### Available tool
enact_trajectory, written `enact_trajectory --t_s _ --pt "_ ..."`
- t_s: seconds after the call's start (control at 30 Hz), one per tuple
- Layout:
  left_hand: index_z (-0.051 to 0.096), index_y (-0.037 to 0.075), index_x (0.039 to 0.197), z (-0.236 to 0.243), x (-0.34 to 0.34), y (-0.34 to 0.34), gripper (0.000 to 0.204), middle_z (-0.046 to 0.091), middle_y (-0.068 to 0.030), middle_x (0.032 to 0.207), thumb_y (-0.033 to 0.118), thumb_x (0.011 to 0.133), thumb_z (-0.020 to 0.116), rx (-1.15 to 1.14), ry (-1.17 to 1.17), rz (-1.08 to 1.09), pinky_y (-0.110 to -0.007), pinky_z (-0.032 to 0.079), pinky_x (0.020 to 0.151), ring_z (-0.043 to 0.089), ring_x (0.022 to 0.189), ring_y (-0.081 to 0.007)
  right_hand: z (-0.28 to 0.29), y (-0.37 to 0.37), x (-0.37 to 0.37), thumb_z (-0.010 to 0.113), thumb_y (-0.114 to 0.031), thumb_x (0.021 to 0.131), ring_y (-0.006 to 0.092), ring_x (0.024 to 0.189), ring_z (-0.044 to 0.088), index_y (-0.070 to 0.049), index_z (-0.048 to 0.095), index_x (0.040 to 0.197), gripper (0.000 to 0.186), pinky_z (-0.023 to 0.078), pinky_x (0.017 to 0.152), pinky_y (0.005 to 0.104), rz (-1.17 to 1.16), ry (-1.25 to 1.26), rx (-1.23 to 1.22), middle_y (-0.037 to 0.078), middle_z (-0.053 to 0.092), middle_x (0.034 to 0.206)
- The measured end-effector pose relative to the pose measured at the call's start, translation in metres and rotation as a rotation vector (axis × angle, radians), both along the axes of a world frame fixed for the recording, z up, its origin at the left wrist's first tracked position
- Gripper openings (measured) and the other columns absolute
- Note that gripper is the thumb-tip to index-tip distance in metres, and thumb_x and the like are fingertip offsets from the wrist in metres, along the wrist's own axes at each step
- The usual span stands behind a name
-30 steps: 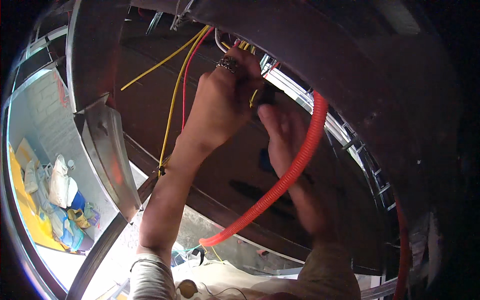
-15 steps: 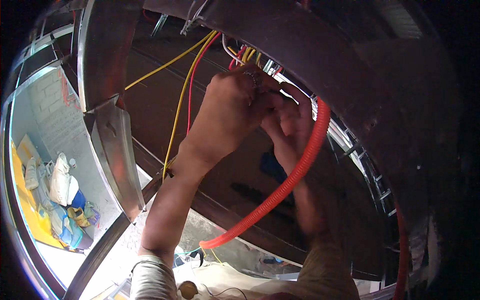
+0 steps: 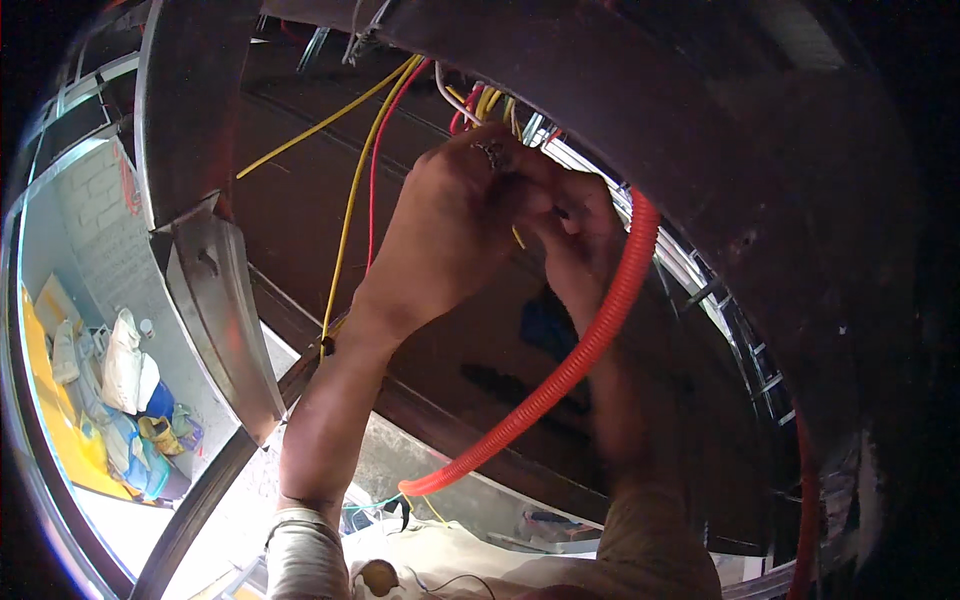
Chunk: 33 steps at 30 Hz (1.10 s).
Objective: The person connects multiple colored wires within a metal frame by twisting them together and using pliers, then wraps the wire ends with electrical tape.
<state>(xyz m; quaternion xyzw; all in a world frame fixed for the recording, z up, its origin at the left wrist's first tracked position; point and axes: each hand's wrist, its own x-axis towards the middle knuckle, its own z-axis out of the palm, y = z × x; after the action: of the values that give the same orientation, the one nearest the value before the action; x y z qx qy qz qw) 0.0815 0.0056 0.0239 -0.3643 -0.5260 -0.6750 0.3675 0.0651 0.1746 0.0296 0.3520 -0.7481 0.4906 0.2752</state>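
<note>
Both hands are raised and meet high in the middle, under a dark beam. My left hand (image 3: pixel 465 195) is closed with its back to me; a bundle of yellow, red and white wires (image 3: pixel 487 103) comes down behind its knuckles. A short yellow wire end (image 3: pixel 518 238) sticks out below its fingers. Against its fingertips, my right hand (image 3: pixel 582 230) is closed, its fingers bent and in shadow; what it pinches is hidden. An orange corrugated conduit (image 3: pixel 560 392) curves from beside the right hand down across my right forearm toward my chest.
Two yellow wires and a red wire (image 3: pixel 376 165) hang left of my hands. A bent metal channel (image 3: pixel 222 310) stands at left, and a dark beam (image 3: pixel 680 130) crosses above. Far below lie sacks (image 3: pixel 122 365) and cloths. A ladder-like metal tray (image 3: pixel 745 345) runs at right.
My right fingers have folded in closer to the left hand. The yellow wire end now shows below the fingers. The view has shifted slightly, moving the metal channel and hanging wires left.
</note>
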Motion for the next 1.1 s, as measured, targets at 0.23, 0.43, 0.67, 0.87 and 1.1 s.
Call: enact_trajectory --t_s 0.23,0.43,0.67,0.87,1.1 --pt "0.067 0.000 0.096 -0.006 -0.010 -0.010 0.018 0.067 -0.0094 0.096 -0.011 0.083 0.062 -0.116 0.138 0.032 -0.033 0.051 0.083 0.065 0.093 -0.0208 0.019 0.012 -0.017 0.063 0.014 0.081 0.0185 0.117 0.057 -0.001 0.054 0.126 0.049 0.048 0.093 0.0279 -0.042 0.342 0.219 0.012 0.059 0.128" --pt "0.053 0.004 0.123 -0.006 -0.008 -0.012 0.046 0.067 -0.0096 0.104 -0.015 0.081 0.057 -0.155 0.224 0.094 -0.033 0.049 0.088 0.065 0.101 -0.0244 0.038 0.042 -0.027 0.061 0.015 0.080 0.0149 0.114 0.054 -0.001 0.059 0.126 0.048 0.047 0.093 0.0296 -0.239 0.443 0.476 0.006 0.057 0.130" --pt "0.045 0.004 0.113 -0.001 -0.012 -0.006 0.035 0.065 -0.0168 0.094 -0.011 0.083 0.056 -0.057 0.229 0.207 -0.046 0.050 0.068 0.065 0.089 -0.0419 0.040 0.036 0.007 0.056 0.003 0.089 0.0162 0.107 0.056 -0.003 0.049 0.135 0.048 0.047 0.088 0.0293 -0.252 0.363 0.443 0.008 0.062 0.122" --pt "0.045 0.003 0.113 -0.004 -0.015 -0.006 0.036 0.065 -0.0183 0.088 -0.008 0.081 0.059 -0.098 0.192 0.246 -0.045 0.051 0.067 0.064 0.087 -0.0426 0.014 0.004 0.042 0.061 -0.012 0.090 0.0179 0.097 0.058 -0.005 0.054 0.120 0.031 0.045 0.086 0.0325 -0.078 0.079 0.112 0.011 0.063 0.112" --pt "0.058 0.001 0.104 -0.003 -0.017 0.000 0.022 0.067 -0.0174 0.089 -0.007 0.084 0.056 0.017 0.175 0.225 -0.041 0.054 0.069 0.068 0.084 -0.0379 0.011 -0.006 0.036 0.063 -0.019 0.094 0.0117 0.092 0.057 -0.004 0.045 0.134 0.046 0.046 0.082 0.0270 -0.349 0.101 0.310 0.007 0.064 0.107"
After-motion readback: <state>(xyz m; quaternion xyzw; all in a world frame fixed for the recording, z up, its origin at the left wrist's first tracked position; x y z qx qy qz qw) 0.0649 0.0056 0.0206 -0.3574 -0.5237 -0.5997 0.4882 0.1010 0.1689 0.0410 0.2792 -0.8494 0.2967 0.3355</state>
